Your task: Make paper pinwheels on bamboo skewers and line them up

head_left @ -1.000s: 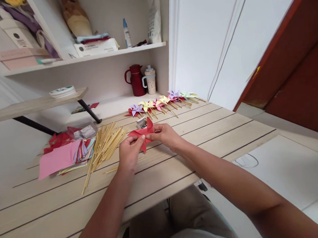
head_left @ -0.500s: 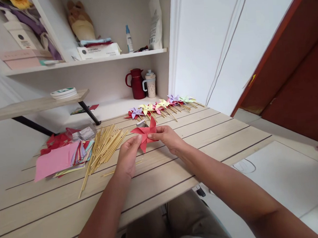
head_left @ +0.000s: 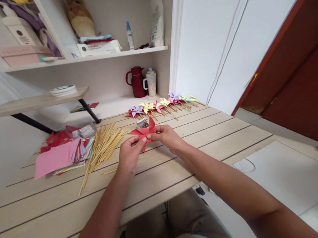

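Observation:
A red paper pinwheel (head_left: 151, 125) is held up over the table between both hands. My left hand (head_left: 129, 151) pinches it from the left, its thumb near the centre. From the right, my right hand (head_left: 166, 138) grips it with the thumb on the front, close to the left thumb. Just behind the pinwheel sits a small open box (head_left: 141, 123) with little dark pieces in it. Left of my hands lies a loose pile of thin wooden sticks (head_left: 104, 145). A stack of coloured paper squares (head_left: 55, 157), pink on top, is beside the sticks.
Several finished pinwheels on sticks (head_left: 163, 103) lie in a row at the table's back. A dark red jug (head_left: 137, 82) and a speckled cup (head_left: 151, 84) stand behind them. Left, a small raised shelf (head_left: 36, 102) stands over red paper pieces (head_left: 54, 140).
My left hand has shifted slightly right and its thumb now presses nearer the pinwheel's centre. The pinwheel has turned or tilted a little. My right hand is nearly where it was.

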`<action>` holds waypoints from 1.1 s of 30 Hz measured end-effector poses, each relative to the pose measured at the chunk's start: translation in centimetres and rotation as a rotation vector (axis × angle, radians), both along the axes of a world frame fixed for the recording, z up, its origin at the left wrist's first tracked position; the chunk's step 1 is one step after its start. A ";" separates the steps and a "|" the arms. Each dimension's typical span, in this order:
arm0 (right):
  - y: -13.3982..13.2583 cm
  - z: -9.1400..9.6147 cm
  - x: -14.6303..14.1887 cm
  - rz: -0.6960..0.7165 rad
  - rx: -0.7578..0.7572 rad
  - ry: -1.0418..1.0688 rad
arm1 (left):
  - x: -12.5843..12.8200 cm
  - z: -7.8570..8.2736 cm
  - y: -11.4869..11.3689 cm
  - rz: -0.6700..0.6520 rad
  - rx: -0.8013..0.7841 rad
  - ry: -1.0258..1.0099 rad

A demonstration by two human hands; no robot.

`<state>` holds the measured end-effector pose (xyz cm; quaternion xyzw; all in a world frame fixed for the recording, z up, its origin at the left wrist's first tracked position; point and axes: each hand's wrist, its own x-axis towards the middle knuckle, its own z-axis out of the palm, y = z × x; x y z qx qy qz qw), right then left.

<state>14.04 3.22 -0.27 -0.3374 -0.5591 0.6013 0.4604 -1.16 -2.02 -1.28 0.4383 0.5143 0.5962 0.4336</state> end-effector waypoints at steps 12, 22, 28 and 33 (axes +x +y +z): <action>-0.1 0.1 0.0 0.011 0.014 -0.009 | 0.0 -0.1 0.2 0.061 -0.012 0.023; 0.2 -0.4 0.0 0.008 0.043 -0.027 | 0.2 -0.1 0.3 0.141 0.000 0.058; 0.1 -0.5 -0.2 0.019 0.045 -0.021 | 0.6 -0.1 0.4 0.173 0.039 0.030; 0.2 -0.5 -0.4 -0.017 0.046 0.046 | 0.8 0.3 0.3 0.245 0.054 0.006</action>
